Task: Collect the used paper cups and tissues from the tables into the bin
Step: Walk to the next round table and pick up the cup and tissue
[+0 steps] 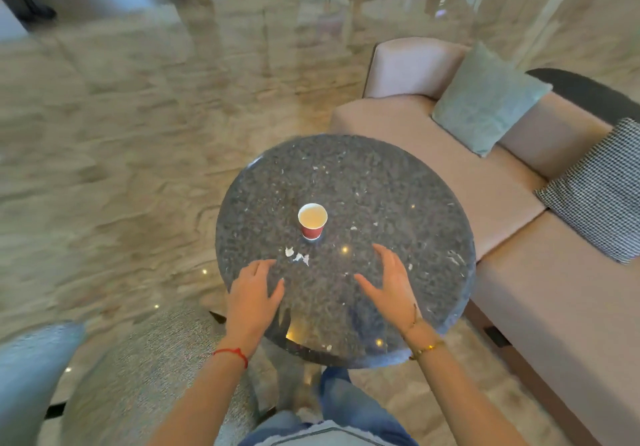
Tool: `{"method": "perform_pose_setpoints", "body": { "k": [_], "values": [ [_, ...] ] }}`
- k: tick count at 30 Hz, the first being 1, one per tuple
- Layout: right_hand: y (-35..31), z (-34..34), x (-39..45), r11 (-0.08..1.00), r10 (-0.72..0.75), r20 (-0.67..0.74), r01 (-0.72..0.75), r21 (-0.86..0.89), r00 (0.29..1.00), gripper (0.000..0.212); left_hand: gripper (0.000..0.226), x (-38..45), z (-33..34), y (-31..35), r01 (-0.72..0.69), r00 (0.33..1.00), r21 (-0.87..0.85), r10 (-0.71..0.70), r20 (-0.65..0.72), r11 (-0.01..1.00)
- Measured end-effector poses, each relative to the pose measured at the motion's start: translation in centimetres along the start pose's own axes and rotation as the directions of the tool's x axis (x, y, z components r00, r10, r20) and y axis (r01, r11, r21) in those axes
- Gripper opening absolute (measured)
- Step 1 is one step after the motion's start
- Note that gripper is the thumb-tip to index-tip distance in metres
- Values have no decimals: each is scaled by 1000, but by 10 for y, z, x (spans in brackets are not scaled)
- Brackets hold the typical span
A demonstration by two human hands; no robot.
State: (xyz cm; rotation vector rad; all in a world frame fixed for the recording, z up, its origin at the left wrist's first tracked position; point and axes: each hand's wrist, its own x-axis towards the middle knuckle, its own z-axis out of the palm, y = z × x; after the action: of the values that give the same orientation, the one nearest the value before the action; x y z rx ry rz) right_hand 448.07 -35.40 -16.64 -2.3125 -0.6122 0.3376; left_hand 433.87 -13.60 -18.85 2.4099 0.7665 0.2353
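Hands hover side by side over the near half of a round dark stone table (398, 182). Left hand (254, 293) has its fingers relaxed and spread, holding nothing; right hand (389, 283) is likewise loose and empty, thumb angled inward. Just beyond the left fingertips lie small torn tissue scraps (298, 256), flat on the stone. Farther out, between and ahead of both hands, a red paper cup (312, 221) stands upright near the table's middle, its mouth facing up and a pale liquid inside. Right of the table runs a beige sofa (512, 272) bearing a pale green cushion (488, 99) and a checked cushion (599, 189).
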Motion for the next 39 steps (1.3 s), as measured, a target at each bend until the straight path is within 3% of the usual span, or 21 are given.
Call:
{"method": "perform_pose_setpoints", "body": {
  "k": [11, 20, 28, 32, 39],
  "values": [
    [16, 47, 157, 997, -52, 278, 35, 65, 959, 89, 37, 81, 66, 6, 202, 979, -12, -201, 38, 979],
    [20, 86, 191, 992, -71, 316, 34, 120, 946, 106, 46, 104, 94, -11, 245, 965, 15, -245, 97, 969],
    [18, 103, 193, 984, -79, 305, 26, 175, 949, 97, 46, 112, 108, -14, 246, 967, 96, -251, 48, 965],
    [16, 105, 191, 981, -104, 247, 57, 188, 964, 79, 43, 117, 112, -10, 230, 971, 98, -235, 35, 968],
    [12, 102, 190, 983, -130, 175, 104, 154, 976, 67, 20, 121, 114, -8, 177, 980, 16, -177, 88, 984]
  ]
}}
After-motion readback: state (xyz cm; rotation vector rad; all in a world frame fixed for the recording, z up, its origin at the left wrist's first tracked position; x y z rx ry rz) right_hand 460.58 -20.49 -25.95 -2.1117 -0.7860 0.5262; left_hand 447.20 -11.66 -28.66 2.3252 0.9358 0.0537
